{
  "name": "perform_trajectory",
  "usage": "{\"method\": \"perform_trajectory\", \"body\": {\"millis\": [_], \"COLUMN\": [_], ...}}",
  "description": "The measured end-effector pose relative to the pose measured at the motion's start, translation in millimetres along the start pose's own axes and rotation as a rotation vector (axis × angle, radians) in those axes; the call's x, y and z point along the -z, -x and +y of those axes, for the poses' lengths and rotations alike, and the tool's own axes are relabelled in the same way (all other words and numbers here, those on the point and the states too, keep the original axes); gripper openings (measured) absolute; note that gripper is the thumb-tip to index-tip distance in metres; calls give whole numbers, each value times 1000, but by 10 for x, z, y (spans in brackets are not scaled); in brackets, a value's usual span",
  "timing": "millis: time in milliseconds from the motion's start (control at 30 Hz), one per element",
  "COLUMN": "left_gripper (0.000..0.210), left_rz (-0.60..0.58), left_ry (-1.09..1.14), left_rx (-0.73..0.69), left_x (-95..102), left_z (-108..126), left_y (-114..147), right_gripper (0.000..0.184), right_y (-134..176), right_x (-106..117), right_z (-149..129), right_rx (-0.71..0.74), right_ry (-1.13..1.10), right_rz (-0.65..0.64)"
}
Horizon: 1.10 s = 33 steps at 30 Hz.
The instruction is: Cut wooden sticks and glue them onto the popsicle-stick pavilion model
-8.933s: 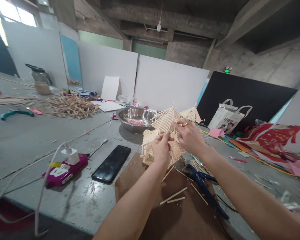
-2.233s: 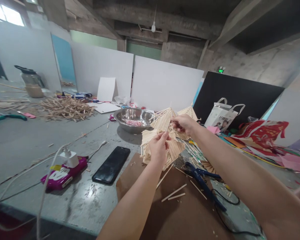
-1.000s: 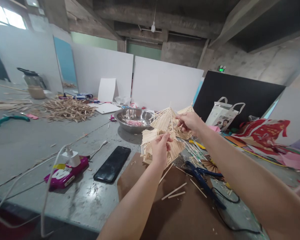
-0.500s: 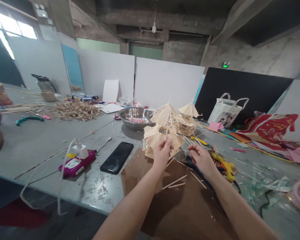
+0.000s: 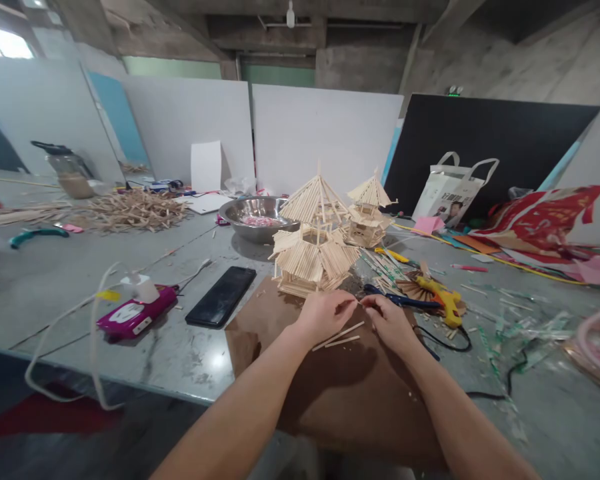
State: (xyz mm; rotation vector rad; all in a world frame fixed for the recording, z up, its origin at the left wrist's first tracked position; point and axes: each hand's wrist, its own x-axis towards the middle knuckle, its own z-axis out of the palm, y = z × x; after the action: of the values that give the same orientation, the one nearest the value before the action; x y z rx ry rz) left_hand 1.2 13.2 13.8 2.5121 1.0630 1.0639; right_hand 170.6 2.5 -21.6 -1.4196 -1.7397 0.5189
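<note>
My left hand and my right hand meet over the brown board, fingertips pinched close together. A pale bit of thin wooden stick shows between them; the fingers hide most of it. Two loose wooden sticks lie on the board just below my hands. Right behind my left hand stands a pavilion model built of thin sticks, with a pointed upper roof and a wide lower one. A smaller stick pavilion stands behind it to the right.
Right of my hands lie a yellow-and-blue glue gun with its cord and plastic scraps. A black phone and purple power strip are on the left. Farther back are a metal bowl, a stick pile and a white bag.
My hands have come down from the model's roof edge and closed in on each other over the board. The view has tilted down and shifted a little right.
</note>
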Motion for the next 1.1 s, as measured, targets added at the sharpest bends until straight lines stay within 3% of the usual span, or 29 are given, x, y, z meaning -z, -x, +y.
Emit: {"method": "perform_trajectory", "body": {"millis": [100,200,400,700,967,1100], "left_gripper": [24,22,20,21,15,16], "left_rz": [-240,-339,-371,-435,-452,-416], "left_ry": [-129,-199,-221,-277,-338,-391], "left_rx": [25,88,169,158,140,116], "left_x": [-43,-89,-130,-204,-243,-269], "left_z": [-26,-45,-56,-78,-90,-86], "left_y": [-13,-14,-1,44,66,80], "right_gripper": [20,21,21,17,24,24], "right_y": [-2,-7,-24,-12,-15,-17], "right_x": [42,63,74,10,-61,-77], "right_z": [-21,-34,10,57,93,96], "right_rx": [45,52,-37,-141,-102,-94], "right_ry": [56,85,100,31,-17,4], "right_rz": [-2,7,12,94,179,135]}}
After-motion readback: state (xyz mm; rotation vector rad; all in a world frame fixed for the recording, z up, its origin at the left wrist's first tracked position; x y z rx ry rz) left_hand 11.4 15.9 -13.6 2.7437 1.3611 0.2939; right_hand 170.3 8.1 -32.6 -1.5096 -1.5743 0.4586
